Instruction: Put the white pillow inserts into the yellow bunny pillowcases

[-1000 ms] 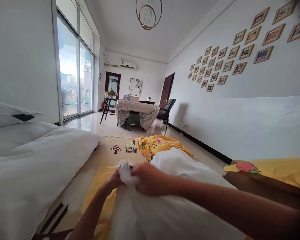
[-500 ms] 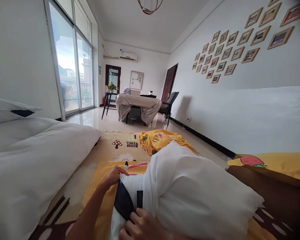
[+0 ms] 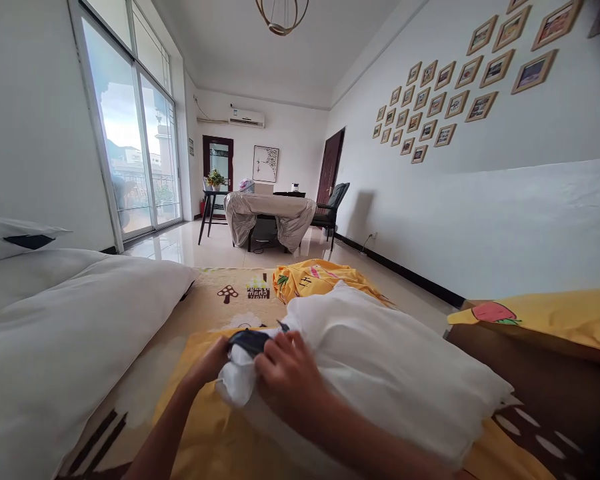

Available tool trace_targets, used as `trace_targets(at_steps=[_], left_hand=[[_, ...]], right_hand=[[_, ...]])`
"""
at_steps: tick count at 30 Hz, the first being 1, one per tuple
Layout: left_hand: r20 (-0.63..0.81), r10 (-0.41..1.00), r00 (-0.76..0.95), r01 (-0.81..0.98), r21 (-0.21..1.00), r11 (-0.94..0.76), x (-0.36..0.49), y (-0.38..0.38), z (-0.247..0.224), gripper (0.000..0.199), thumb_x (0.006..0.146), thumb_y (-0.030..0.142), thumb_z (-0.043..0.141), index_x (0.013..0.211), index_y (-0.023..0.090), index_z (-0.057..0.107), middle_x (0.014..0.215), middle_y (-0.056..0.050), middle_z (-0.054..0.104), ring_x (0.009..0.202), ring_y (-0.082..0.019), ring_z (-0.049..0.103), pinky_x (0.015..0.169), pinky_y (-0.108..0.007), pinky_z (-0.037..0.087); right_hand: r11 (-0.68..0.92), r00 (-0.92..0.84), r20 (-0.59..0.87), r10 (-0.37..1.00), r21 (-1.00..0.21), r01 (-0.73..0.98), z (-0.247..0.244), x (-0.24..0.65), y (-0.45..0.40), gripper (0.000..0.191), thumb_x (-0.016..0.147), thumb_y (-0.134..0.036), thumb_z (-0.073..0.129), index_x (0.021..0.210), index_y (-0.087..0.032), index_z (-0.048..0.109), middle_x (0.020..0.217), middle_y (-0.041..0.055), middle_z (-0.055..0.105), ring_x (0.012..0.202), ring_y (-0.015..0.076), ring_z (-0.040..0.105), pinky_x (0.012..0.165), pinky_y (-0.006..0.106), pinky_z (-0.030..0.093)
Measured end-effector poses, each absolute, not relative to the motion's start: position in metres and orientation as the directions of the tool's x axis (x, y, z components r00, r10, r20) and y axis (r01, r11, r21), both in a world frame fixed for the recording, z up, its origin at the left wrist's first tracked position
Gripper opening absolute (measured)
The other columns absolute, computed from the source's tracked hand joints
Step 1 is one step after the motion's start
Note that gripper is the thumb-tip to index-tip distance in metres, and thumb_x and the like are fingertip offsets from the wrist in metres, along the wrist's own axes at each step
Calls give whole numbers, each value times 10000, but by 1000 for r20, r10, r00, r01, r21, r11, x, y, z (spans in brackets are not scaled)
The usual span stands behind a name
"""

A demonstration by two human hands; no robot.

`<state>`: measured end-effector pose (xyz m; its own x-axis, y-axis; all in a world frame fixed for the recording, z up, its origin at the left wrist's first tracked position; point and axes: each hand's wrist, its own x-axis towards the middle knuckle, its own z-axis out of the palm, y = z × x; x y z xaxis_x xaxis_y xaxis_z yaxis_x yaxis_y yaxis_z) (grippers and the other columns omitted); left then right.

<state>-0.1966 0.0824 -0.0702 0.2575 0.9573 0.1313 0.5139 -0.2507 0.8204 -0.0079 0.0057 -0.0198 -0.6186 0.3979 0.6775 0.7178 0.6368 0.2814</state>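
Note:
A puffy white pillow (image 3: 390, 367) lies in front of me on a yellow cloth (image 3: 190, 373). At its left end is a dark corner patch (image 3: 253, 341). My left hand (image 3: 215, 360) grips the pillow's left edge beside the patch, its fingertips partly hidden by the fabric. My right hand (image 3: 290, 373) is closed on the patch's right side, with a small dark tip poking up above the fingers. White fabric bunches below and between the two hands.
Another large white pillow (image 3: 80, 320) lies on the left over a beige patterned blanket (image 3: 230, 310). A crumpled yellow cloth (image 3: 320, 277) is beyond the pillow. On the right, yellow fabric (image 3: 555, 317) covers a brown box-like shape. Farther back stand a covered table (image 3: 270, 203) and a chair (image 3: 335, 207).
My right hand has moved up and forward, with the pillow's dark corner lifted and folded between the hands. My left hand has shifted slightly left and down. The view has turned slightly right.

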Motion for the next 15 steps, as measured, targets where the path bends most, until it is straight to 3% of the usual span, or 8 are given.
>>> trace_targets(at_steps=[4,7,9,12,15], left_hand=[[304,933,192,541,761,-359,-197,73,-39,204,643,238,490,753,169,647,879,-86,682,851,-246,558,807,-349,430],[503,846,178,405,746,-528,-194,53,-14,336,712,186,459,964,179,681,1152,-79,657,1092,-252,563,955,-344,417],[580,794,180,297,738,-606,-187,37,-1,323,821,217,443,1028,193,689,1238,-60,633,1202,-238,525,1023,-326,393],[513,820,255,347,743,-573,-176,21,5,353,916,359,439,1146,218,666,1300,-49,606,1248,-233,501,1073,-322,354],[297,887,353,497,744,-447,-170,21,1,418,890,450,503,1249,263,606,1262,-35,633,1163,-232,561,1018,-319,402]], right_hand=[[637,-460,781,422,105,764,-1,1,19,95,726,-100,605,707,-176,552,872,20,606,848,164,476,840,359,242],[677,-321,857,403,-44,734,-15,6,13,136,716,-51,580,695,-174,525,854,-10,618,837,139,483,841,340,233],[705,-292,879,378,-69,706,-26,8,2,153,728,-33,553,703,-178,512,794,-22,610,814,136,483,849,340,234],[756,-398,866,302,36,653,-32,10,-13,145,761,-60,517,684,-180,498,690,-24,568,745,139,468,860,351,253],[803,-474,865,166,161,574,-30,10,-21,209,805,-73,480,623,-175,485,600,-32,512,637,120,414,776,312,281]])
